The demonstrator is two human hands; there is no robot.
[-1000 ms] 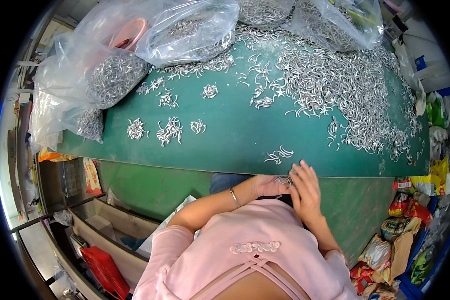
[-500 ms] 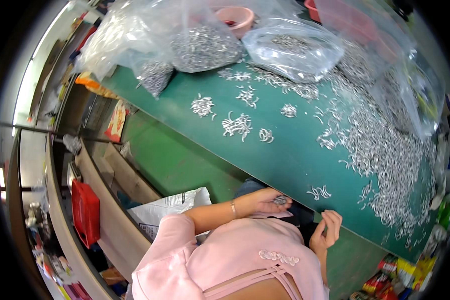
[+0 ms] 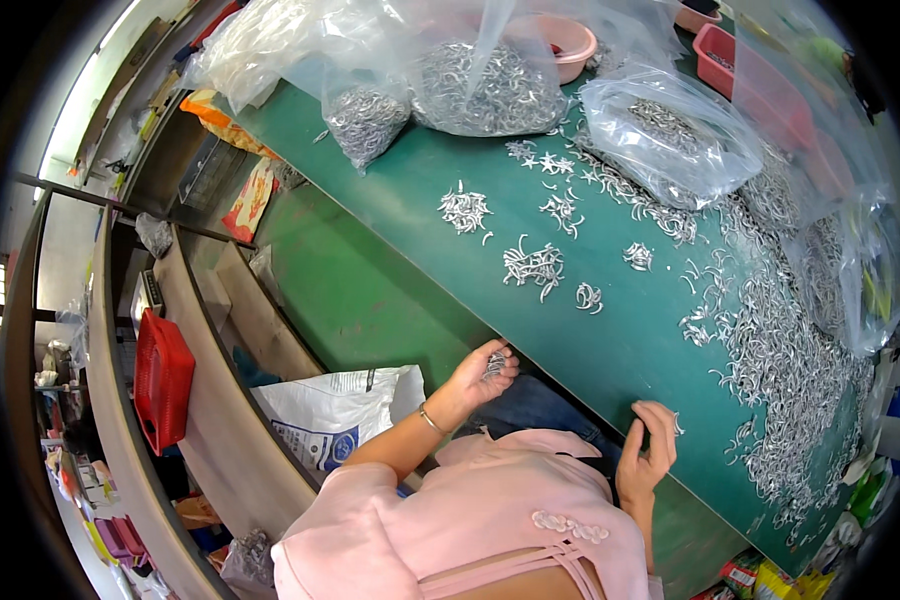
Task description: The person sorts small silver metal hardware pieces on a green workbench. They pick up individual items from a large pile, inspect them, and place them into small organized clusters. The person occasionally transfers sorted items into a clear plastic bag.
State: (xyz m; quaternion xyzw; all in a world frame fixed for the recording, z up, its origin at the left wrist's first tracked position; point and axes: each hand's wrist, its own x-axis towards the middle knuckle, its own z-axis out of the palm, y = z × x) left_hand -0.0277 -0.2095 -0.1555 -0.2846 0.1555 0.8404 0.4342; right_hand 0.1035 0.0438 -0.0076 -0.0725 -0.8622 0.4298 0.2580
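In the palm of my left hand (image 3: 482, 378) lies a small handful of curved silver metal pieces (image 3: 494, 364), with the fingers curled round them. That hand is just off the near edge of the green table (image 3: 410, 210). My right hand (image 3: 650, 448) is at the table edge further right, fingers bent and drawn together. A stray metal piece (image 3: 678, 424) shows beside its fingers; whatever is under them is hidden. Several small heaps of the same pieces, one a loose heap (image 3: 533, 266), lie on the tabletop beyond my hands.
A broad spread of metal pieces (image 3: 785, 370) covers the table's right side. Clear plastic bags of pieces, such as one bag (image 3: 485, 90), line the back near a pink bowl (image 3: 570, 50). A white sack (image 3: 345, 405) and shelves with a red basket (image 3: 162, 380) are at left.
My left hand has moved left and up with the metal pieces. My right hand has come over the small group near the edge, mostly hiding it. The whole view has shifted.
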